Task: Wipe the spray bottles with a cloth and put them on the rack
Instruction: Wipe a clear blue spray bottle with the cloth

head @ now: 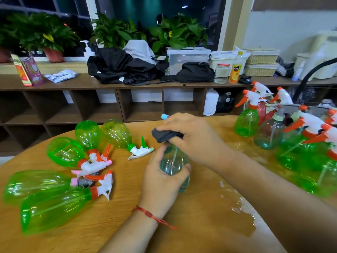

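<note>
A clear bluish spray bottle (173,161) stands at the table's middle, its body gripped by my left hand (160,178). Over the bottle's top my right hand (189,136) holds a dark grey cloth (162,135), hiding most of the spray head; only a light blue tip (164,116) shows. Several green spray bottles (54,203) lie on their sides at the left. More green and clear bottles (246,121) with orange and white triggers are grouped at the right edge.
The round wooden table (113,225) has a wet patch (240,209) at the right front. Behind it runs a brown shelf unit (109,110) with open compartments; potted plants, black bags, boxes and jars crowd its top.
</note>
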Available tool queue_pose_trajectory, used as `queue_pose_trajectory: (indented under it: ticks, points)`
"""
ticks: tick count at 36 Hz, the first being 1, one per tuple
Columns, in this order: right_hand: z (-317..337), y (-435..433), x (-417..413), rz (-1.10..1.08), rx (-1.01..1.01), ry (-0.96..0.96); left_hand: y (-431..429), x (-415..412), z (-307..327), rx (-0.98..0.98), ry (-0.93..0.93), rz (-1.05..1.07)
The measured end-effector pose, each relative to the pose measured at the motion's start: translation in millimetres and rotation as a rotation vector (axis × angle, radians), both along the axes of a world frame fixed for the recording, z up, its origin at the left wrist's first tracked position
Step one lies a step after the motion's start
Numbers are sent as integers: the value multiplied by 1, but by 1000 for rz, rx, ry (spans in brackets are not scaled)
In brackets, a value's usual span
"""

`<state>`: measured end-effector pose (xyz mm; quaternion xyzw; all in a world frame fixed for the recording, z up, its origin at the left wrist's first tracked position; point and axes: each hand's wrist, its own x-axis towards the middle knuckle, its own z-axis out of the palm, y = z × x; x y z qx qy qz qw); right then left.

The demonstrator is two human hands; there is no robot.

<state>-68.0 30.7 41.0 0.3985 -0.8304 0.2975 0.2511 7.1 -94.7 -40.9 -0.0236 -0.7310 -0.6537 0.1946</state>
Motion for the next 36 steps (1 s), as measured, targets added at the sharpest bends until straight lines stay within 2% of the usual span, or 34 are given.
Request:
queue_pose_trajectory:
  ticks: [3,5,8,11,13,16,21,24,26,30,33,36]
  points:
    - [15,8,-11,-107,-182,23,-1,0,0,41,-18,-6]
    - [21,11,-17,-130,-230,-1,-2,2,1,49,-14,-5]
    - [16,14,-14,-101,-128,-13,-3,3,3,64,-26,-7]
    - [15,20,-10,-79,-84,69,-2,3,4,56,-40,-17]
    - [17,20,-11,-31,53,103,-1,3,6,56,-33,-20]
    - [15,24,-14,0,224,39,-1,4,7,73,-20,-16]
    - [23,37,-10,44,174,-114,-7,1,9,86,-25,31]
    - [24,38,-10,5,102,-41,-7,1,10,87,-21,20]
    - [19,36,-9,-11,150,11,-7,3,12,74,-2,20]
    - [10,36,-5,-5,216,-37,-7,4,10,91,-18,18]
    - [22,39,-5,18,96,-87,-5,3,9,94,-23,4]
    - [34,40,-12,6,-170,-126,-6,3,12,98,-11,-25]
